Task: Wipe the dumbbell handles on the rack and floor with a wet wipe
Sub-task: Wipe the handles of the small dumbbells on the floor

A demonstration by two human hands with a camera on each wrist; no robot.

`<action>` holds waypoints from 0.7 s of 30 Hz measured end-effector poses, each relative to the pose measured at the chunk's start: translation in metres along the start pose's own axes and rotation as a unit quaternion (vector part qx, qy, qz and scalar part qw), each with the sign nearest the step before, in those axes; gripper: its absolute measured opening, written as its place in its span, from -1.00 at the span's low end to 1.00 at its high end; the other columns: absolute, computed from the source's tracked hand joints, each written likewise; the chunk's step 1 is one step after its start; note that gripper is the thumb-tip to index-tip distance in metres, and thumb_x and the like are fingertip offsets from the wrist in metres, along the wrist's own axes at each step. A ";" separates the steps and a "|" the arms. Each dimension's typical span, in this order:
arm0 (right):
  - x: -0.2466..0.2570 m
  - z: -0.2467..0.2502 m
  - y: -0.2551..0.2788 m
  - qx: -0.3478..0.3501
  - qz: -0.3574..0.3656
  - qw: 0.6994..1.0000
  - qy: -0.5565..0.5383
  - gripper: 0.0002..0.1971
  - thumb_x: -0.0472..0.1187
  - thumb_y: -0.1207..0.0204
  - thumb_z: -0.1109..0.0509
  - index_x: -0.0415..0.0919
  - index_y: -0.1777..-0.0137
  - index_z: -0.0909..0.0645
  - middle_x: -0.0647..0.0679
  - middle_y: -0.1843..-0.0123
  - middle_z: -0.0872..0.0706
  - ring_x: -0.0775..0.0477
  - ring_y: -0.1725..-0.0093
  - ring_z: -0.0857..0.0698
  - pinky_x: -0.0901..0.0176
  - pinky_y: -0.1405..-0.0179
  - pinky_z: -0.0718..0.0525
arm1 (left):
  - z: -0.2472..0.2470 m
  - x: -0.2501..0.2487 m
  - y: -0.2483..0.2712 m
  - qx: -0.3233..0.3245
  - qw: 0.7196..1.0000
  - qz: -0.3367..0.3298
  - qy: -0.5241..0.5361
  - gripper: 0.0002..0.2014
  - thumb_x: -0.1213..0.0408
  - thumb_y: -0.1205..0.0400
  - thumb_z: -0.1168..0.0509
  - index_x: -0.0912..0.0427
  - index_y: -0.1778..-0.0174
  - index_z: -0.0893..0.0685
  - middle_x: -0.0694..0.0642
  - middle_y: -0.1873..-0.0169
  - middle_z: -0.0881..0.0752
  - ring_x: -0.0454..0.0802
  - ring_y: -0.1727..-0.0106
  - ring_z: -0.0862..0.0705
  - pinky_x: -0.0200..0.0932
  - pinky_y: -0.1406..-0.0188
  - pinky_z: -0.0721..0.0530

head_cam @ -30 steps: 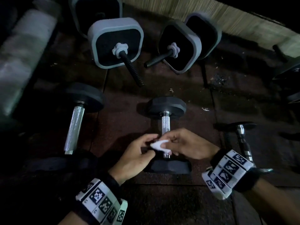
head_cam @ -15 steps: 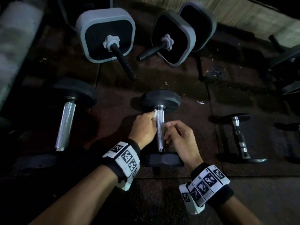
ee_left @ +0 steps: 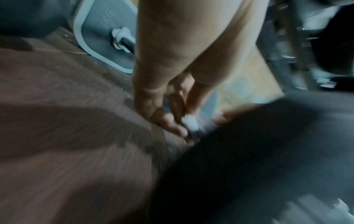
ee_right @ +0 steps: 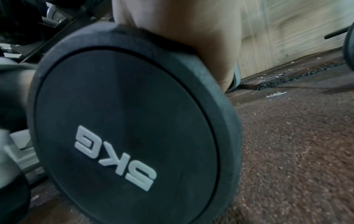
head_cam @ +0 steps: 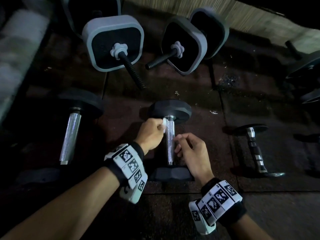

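A black-headed dumbbell lies on the floor in the middle of the head view, its knurled chrome handle (head_cam: pixel 170 142) running away from me. My left hand (head_cam: pixel 160 126) grips a small white wet wipe (head_cam: pixel 164 122) and holds it against the left side of the handle, close to the far head (head_cam: pixel 170 108). In the blurred left wrist view the fingers pinch the wipe (ee_left: pixel 191 125). My right hand (head_cam: pixel 180 141) hovers at the handle's right side, fingers loosely curled and holding nothing. The near head, marked 5KG (ee_right: pixel 124 121), fills the right wrist view.
A larger chrome-handled dumbbell (head_cam: pixel 71 135) lies to the left and a small one (head_cam: pixel 254 149) to the right. Two grey square-plate dumbbells (head_cam: pixel 112 40) (head_cam: pixel 183 44) stand behind, near the wall. A blurred rack (head_cam: pixel 17 49) runs along the left; dark plates (head_cam: pixel 308 70) sit far right.
A second ago both hands held the wipe over the handle's near end. My left hand has carried it to the far end; my right hand has let go and drawn beside the handle.
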State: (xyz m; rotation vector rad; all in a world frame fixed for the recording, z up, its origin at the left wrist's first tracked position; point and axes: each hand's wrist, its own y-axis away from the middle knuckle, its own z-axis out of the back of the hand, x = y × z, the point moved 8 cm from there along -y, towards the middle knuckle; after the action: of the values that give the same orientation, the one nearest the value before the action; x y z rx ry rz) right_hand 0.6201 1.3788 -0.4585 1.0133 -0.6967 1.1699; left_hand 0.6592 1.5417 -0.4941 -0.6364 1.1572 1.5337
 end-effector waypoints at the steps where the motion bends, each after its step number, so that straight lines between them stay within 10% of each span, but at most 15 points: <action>1: -0.001 0.000 0.000 -0.002 -0.002 1.000 -0.002 -0.81 -0.25 -0.71 -0.33 -0.18 0.09 -0.75 -0.04 0.41 -0.71 0.10 0.42 -0.63 0.32 0.42 -0.58 | -0.002 -0.001 0.008 0.009 1.000 -0.004 -0.016 -0.73 0.26 -0.68 -0.23 0.31 0.29 -0.64 0.28 0.20 -0.81 0.25 0.04 -0.77 0.11 0.02 -0.69; 6: 0.000 -0.001 -0.001 -0.001 0.006 1.000 0.005 -0.81 -0.27 -0.70 -0.34 -0.17 0.12 -0.75 -0.02 0.41 -0.71 0.09 0.42 -0.65 0.30 0.40 -0.61 | -0.041 0.035 0.052 0.176 0.983 0.025 -0.050 -0.73 0.28 -0.67 -0.26 0.42 0.16 -0.74 0.11 0.22 -0.76 -0.10 0.14 -0.60 0.09 0.04 -0.61; 14: -0.001 0.001 0.000 -0.007 0.007 1.000 0.004 -0.80 -0.28 -0.71 -0.32 -0.18 0.11 -0.75 -0.01 0.42 -0.70 0.11 0.43 -0.63 0.35 0.44 -0.56 | -0.011 -0.001 0.003 0.026 0.987 0.043 0.150 -0.77 0.45 -0.75 -0.15 0.45 -0.08 -0.70 0.21 0.14 -0.73 -0.15 0.21 -0.54 -0.43 0.35 -0.45; 21: -0.002 0.001 0.000 -0.006 0.012 1.000 0.014 -0.81 -0.28 -0.69 -0.35 -0.14 0.12 -0.75 -0.05 0.39 -0.72 0.08 0.42 -0.65 0.30 0.42 -0.60 | -0.045 0.029 0.063 0.173 0.973 0.075 0.137 -0.77 0.44 -0.72 -0.20 0.30 -0.05 -0.80 0.10 0.02 -0.85 -0.24 0.05 -0.68 -0.37 0.04 -0.56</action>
State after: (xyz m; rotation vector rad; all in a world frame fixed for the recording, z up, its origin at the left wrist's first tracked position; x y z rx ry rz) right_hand 0.6200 1.3770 -0.4601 0.9799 -0.6948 1.1961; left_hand 0.5832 1.5154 -0.5153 -0.5418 1.6711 1.3486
